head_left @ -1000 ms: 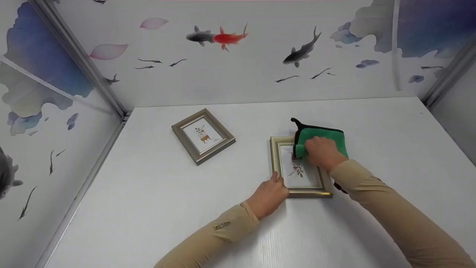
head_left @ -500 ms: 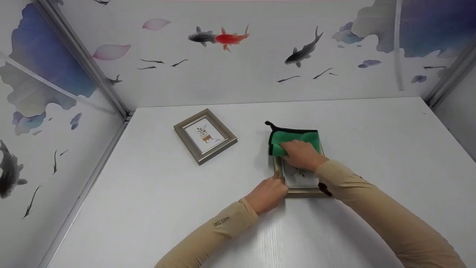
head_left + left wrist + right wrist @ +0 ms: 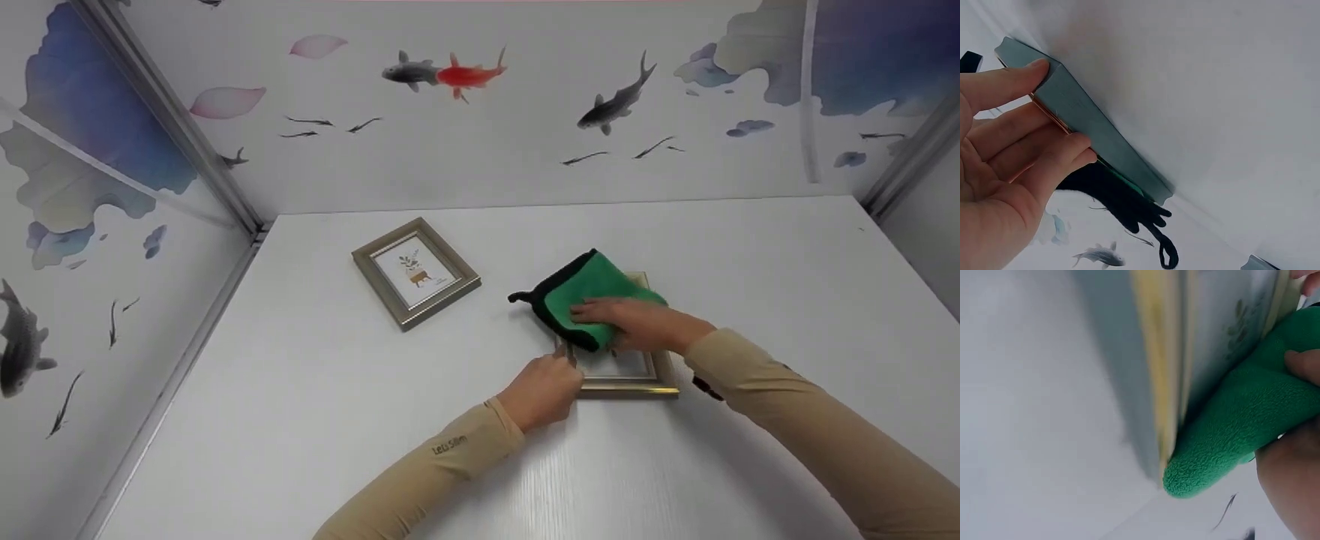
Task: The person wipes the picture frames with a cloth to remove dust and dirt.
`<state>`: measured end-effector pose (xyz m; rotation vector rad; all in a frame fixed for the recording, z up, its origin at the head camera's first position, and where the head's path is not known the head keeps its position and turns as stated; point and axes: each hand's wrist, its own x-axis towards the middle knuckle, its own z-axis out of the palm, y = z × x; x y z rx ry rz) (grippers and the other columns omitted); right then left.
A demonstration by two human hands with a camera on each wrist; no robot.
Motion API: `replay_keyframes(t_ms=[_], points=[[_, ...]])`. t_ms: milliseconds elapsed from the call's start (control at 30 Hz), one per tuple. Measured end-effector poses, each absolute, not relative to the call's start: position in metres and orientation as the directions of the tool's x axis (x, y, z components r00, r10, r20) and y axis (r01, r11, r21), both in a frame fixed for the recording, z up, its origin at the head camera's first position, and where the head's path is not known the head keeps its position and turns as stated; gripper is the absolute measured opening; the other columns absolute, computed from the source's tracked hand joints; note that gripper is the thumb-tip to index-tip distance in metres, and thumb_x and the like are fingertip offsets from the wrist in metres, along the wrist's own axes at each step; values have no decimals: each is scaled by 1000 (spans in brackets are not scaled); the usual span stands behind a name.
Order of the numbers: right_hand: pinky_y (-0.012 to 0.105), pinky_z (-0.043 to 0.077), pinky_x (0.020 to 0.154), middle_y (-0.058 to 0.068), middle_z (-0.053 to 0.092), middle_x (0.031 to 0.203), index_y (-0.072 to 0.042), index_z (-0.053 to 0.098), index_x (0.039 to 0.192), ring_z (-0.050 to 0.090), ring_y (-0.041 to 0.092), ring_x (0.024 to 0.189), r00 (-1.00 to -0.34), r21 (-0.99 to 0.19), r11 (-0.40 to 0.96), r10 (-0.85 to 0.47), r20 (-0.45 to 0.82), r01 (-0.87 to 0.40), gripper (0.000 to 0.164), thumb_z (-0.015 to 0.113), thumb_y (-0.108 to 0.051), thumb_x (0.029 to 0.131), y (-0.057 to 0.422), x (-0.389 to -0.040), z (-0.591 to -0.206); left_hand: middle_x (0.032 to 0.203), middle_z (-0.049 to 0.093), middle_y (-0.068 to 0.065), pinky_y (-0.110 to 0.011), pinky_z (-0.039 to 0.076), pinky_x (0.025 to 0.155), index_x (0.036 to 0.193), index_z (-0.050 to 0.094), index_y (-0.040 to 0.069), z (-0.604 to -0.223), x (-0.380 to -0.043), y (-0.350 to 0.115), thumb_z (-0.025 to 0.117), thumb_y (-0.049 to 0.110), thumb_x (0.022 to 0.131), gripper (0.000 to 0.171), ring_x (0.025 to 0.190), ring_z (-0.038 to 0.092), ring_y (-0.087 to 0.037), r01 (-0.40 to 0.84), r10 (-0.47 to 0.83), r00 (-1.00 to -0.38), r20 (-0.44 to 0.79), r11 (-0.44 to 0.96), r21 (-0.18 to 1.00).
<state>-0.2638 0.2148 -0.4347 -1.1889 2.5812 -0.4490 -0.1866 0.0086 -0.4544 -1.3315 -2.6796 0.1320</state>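
A gold-rimmed picture frame [image 3: 666, 373] lies face up on the white table, its lower left corner gripped by my left hand [image 3: 544, 391]. In the left wrist view, my thumb and fingertips hold the grey side [image 3: 1086, 112] of that frame. A green towel with black edging [image 3: 600, 281] covers much of its upper part. My right hand [image 3: 637, 322] holds the towel against the frame's face, fingers laid across it. The right wrist view shows the towel [image 3: 1230, 422] bunched along the frame's side, with part of a plant print [image 3: 1238, 326] uncovered.
A second, brownish-silver picture frame [image 3: 379, 281] lies tilted on the table [image 3: 300, 420] to the left. White walls [image 3: 525, 172] with painted fish and leaves close off the back and sides. Metal posts [image 3: 180, 120] stand at the corners.
My right hand has swept the towel left across the frame, then turned it so its looped corner points lower left. The left hand keeps its hold on the corner.
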Motion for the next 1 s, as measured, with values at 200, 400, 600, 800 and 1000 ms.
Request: replay_keyframes(t_ms=[200, 400, 600, 800, 1000], points=[[54, 39, 99, 16, 48, 141, -2, 55, 135, 38, 40, 132, -690, -222, 690, -718, -93, -689, 61, 56, 24, 80, 246, -258, -432, 81, 67, -5, -28, 55, 75, 76, 72, 9, -456, -187, 9, 64, 4, 83, 12, 74, 67, -20, 789, 799, -585, 139, 601, -130], [55, 43, 95, 24, 53, 133, 6, 56, 127, 46, 44, 124, -771, -50, 770, -637, 9, -636, 44, 62, 13, 85, 250, -242, -431, 79, 67, -5, -29, 56, 71, 78, 73, 8, -455, -186, 9, 65, 3, 83, 11, 75, 67, -21, 790, 796, -588, 143, 603, -109], [53, 50, 86, 30, 58, 119, 14, 55, 119, 55, 46, 110, -856, 91, 853, -517, 8, -515, 38, 68, -1, 86, 222, -226, -436, 82, 68, -7, -30, 56, 74, 80, 73, 7, -454, -187, 9, 65, 2, 84, 11, 78, 67, -21, 799, 803, -582, 130, 594, -94], [42, 46, 46, 10, 47, 64, -1, 51, 73, 50, 25, 56, -880, -53, 879, -470, 75, -474, 20, 69, -2, 81, 193, -220, -434, 77, 67, -4, -26, 54, 79, 80, 74, 7, -454, -186, 9, 67, 3, 84, 9, 72, 65, -14, 798, 803, -581, 130, 594, -106], [37, 42, 51, 0, 46, 67, -5, 55, 88, 43, 18, 60, -847, -333, 791, -530, 46, -513, 2, 58, -5, 89, 174, -223, -434, 65, 60, 0, -24, 49, 53, 71, 68, 9, -455, -186, 7, 69, 5, 82, 11, 56, 46, -6, 794, 798, -591, 118, 602, -89]])
